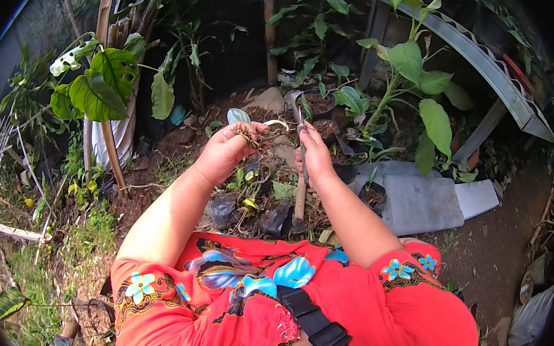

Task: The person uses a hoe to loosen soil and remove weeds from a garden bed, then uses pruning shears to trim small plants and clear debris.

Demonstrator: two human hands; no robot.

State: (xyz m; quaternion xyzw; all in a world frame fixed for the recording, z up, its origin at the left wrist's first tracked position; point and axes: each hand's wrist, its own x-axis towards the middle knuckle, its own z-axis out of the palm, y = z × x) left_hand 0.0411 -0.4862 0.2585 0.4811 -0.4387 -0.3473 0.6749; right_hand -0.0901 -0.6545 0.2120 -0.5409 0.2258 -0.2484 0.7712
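My left hand [229,149] grips a small plant cutting by its tangled brown roots [249,136]; a pale green leaf [238,116] stands up beyond the fingers. To its right, my right hand [316,155] is closed around the dark handle of a cutting tool [302,140], either pruning shears or a knife, with its metal end pointing away from me. The hands are apart. Below them lie plant cuttings, dry roots and black plastic grow bags [222,210]. A wooden handle [300,197] stands among them, below my right hand.
Potted soil [316,103] sits beyond the hands, near a large stone [267,99]. Grey sheets [420,203] cover ground at the right, beside a small black bag with a seedling [374,196]. A metal-edged frame [470,49] arches at upper right. Large-leaved plants [100,93] and poles rise at left.
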